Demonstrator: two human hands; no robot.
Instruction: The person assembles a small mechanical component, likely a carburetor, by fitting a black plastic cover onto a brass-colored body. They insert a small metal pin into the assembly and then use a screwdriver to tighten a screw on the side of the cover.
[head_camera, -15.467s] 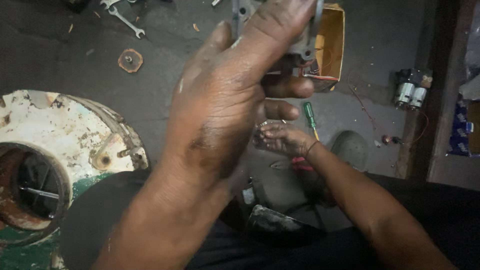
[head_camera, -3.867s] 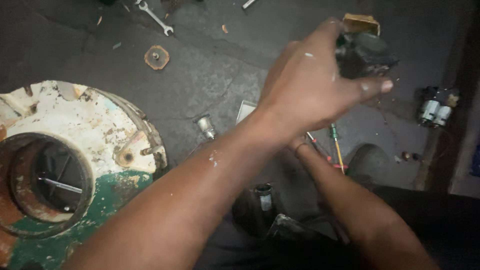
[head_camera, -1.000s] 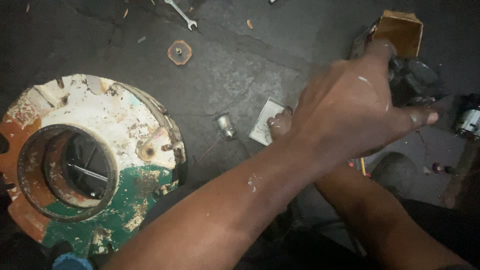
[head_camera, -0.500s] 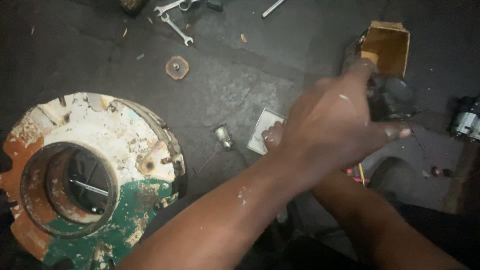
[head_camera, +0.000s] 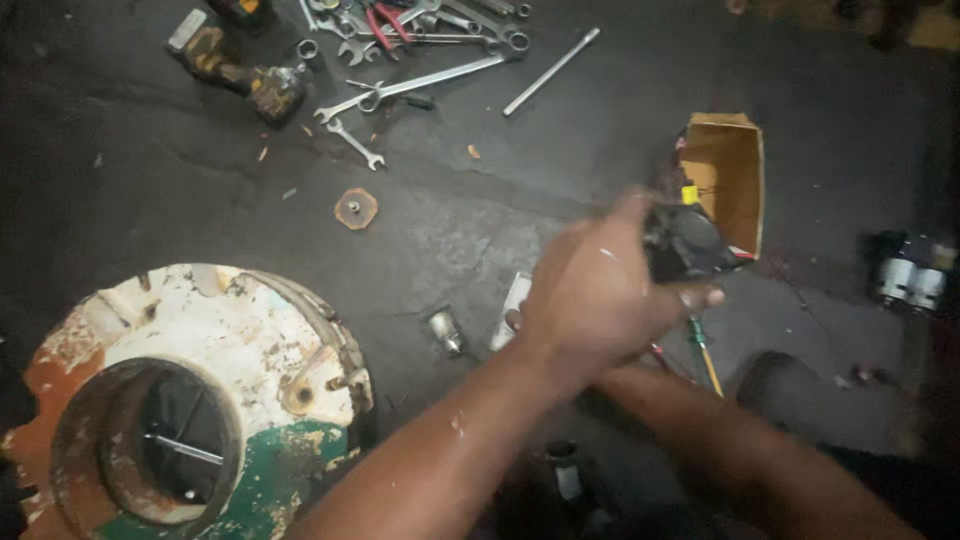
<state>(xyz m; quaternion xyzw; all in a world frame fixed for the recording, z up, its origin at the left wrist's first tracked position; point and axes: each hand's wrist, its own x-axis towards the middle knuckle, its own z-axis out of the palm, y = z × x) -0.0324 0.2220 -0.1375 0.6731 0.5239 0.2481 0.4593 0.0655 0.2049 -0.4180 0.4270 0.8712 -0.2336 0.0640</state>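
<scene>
Head view, looking down on a dark workshop floor (head_camera: 500, 230). Compared with half a second earlier, the view has tipped farther out: the pile of wrenches (head_camera: 420, 60) and the yellow-and-black power tool (head_camera: 245, 85) at the floor's far edge now show in full, and the rusted white-and-green ring housing (head_camera: 200, 400) has slid toward the near left corner. The left hand (head_camera: 600, 300) has stayed over the same dark part.

The left hand is curled, fingers and thumb closed around a small black motor-like part (head_camera: 690, 245), held above the floor just in front of the open cardboard box (head_camera: 730, 185). The right hand lies beneath the left forearm and is almost wholly covered; only its forearm shows, so whether it is open or closed cannot be told.

Motion blur softens the left hand and the part, whose shape is hard to make out. A screwdriver (head_camera: 703, 350) with a green-and-yellow shaft lies partly under the hand. A small metal socket (head_camera: 445, 330) and a pale flat plate (head_camera: 510, 305) rest just left of the wrist.
</scene>
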